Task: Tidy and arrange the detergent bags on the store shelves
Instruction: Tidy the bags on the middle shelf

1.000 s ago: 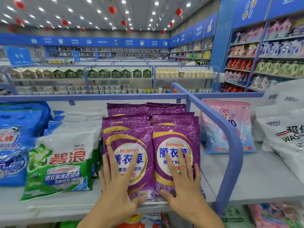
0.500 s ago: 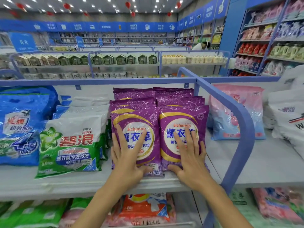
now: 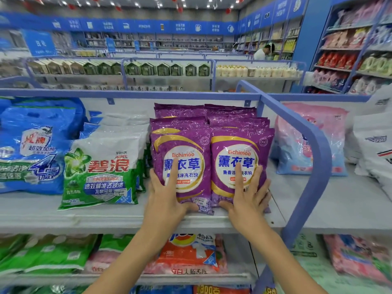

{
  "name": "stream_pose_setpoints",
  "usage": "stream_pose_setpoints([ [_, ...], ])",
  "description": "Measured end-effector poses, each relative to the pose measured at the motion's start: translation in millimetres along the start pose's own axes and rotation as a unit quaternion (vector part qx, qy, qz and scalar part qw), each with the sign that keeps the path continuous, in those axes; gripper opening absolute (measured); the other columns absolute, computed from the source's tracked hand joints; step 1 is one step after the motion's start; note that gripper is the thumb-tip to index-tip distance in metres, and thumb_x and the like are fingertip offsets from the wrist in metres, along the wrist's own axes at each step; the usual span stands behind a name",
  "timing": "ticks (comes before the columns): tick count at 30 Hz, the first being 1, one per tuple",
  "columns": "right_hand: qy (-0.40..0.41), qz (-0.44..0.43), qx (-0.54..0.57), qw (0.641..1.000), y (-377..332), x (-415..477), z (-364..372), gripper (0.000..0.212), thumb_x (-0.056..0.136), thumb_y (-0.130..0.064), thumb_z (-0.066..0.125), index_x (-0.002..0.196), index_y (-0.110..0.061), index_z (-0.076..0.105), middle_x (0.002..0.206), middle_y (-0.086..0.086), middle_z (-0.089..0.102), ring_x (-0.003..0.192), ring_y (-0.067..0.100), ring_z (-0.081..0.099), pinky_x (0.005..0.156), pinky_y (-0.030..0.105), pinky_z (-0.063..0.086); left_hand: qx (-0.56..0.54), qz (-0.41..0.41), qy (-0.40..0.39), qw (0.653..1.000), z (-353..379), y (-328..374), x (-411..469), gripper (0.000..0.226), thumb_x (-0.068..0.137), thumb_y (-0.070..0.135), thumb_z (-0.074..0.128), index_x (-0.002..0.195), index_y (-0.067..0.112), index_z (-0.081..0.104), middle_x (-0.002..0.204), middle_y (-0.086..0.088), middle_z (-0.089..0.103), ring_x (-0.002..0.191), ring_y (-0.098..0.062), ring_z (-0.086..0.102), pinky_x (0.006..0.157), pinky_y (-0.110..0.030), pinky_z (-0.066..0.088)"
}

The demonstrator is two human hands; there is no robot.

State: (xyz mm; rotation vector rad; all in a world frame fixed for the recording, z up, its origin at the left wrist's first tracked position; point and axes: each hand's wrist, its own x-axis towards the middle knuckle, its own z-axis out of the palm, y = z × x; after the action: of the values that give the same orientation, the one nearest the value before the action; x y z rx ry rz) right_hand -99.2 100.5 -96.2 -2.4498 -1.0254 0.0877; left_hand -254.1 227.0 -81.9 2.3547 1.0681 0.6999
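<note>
Two rows of purple Eichimoo detergent bags stand on the grey shelf (image 3: 106,217). My left hand (image 3: 165,198) rests flat with straight fingers on the front left purple bag (image 3: 186,145), thumb under its lower edge. On the front right purple bag (image 3: 244,143) my right hand (image 3: 247,198) lies the same way, fingers spread. More purple bags (image 3: 203,112) are stacked behind the two front ones.
A green and white Ariel bag (image 3: 101,172) leans left of the purple rows, with a blue bag (image 3: 31,149) further left. A curved blue divider rail (image 3: 314,149) stands right of them; beyond it lie a pink bag (image 3: 307,141) and white bags (image 3: 375,145). Lower shelves hold more bags.
Both hands stay pressed on the front purple bags, which have slid back and stand more upright. The camera has pulled back and lowered, showing more of the lower shelf.
</note>
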Motion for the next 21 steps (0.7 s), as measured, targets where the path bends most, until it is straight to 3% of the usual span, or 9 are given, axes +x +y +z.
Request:
stream_pose_setpoints([
  [4, 0.012, 0.000, -0.009, 1.000, -1, -1, 0, 0.111, 0.097, -0.049, 0.062, 0.148, -0.043, -0.037, 0.153, 0.015, -0.050, 0.145, 0.055, -0.029, 0.119, 0.066, -0.007, 0.017, 0.006, 0.019, 1.000, 2, -1, 0, 0.134, 0.064, 0.065, 0.085, 0.150, 0.061, -0.018, 0.168, -0.021, -0.007, 0.154, -0.042, 0.012, 0.105, -0.054, 0.044],
  [9, 0.056, -0.017, 0.002, 0.998, 2, -14, -8, 0.107, 0.091, -0.054, 0.067, 0.159, -0.045, -0.015, 0.166, 0.010, -0.030, 0.152, 0.050, -0.015, 0.122, 0.062, 0.008, 0.030, 0.010, -0.004, 1.000, -4, -8, -8, 0.128, 0.064, 0.074, 0.080, 0.148, 0.065, -0.016, 0.169, -0.017, -0.008, 0.154, -0.041, 0.016, 0.106, -0.056, 0.044],
  [14, 0.101, -0.046, 0.032, 0.993, 12, -23, -8, 0.090, 0.094, -0.049, 0.066, 0.162, -0.040, 0.009, 0.171, 0.006, -0.010, 0.156, 0.039, -0.005, 0.125, 0.056, 0.015, 0.004, 0.037, -0.011, 0.999, -11, -21, -18, 0.097, 0.079, 0.063, 0.073, 0.150, 0.066, 0.007, 0.171, -0.011, -0.003, 0.132, -0.041, 0.054, 0.104, -0.051, 0.051],
  [17, 0.108, -0.080, 0.052, 0.990, 22, -34, -3, 0.075, 0.100, -0.048, 0.056, 0.163, -0.035, 0.017, 0.172, 0.004, -0.003, 0.158, 0.031, -0.003, 0.128, 0.051, 0.011, 0.027, 0.058, -0.007, 0.998, -13, -28, -34, 0.079, 0.092, 0.058, 0.062, 0.155, 0.056, 0.016, 0.171, -0.008, 0.002, 0.149, -0.037, 0.033, 0.111, -0.052, 0.044],
  [21, 0.079, -0.082, 0.058, 0.992, 28, -57, -1, 0.070, 0.103, -0.052, 0.046, 0.163, -0.031, 0.018, 0.172, 0.002, 0.001, 0.158, 0.025, -0.002, 0.128, 0.047, 0.010, 0.057, 0.074, -0.009, 0.996, -22, -39, -62, 0.070, 0.099, 0.058, 0.051, 0.159, 0.049, 0.016, 0.171, -0.002, 0.007, 0.158, -0.024, 0.006, 0.125, -0.047, 0.021],
])
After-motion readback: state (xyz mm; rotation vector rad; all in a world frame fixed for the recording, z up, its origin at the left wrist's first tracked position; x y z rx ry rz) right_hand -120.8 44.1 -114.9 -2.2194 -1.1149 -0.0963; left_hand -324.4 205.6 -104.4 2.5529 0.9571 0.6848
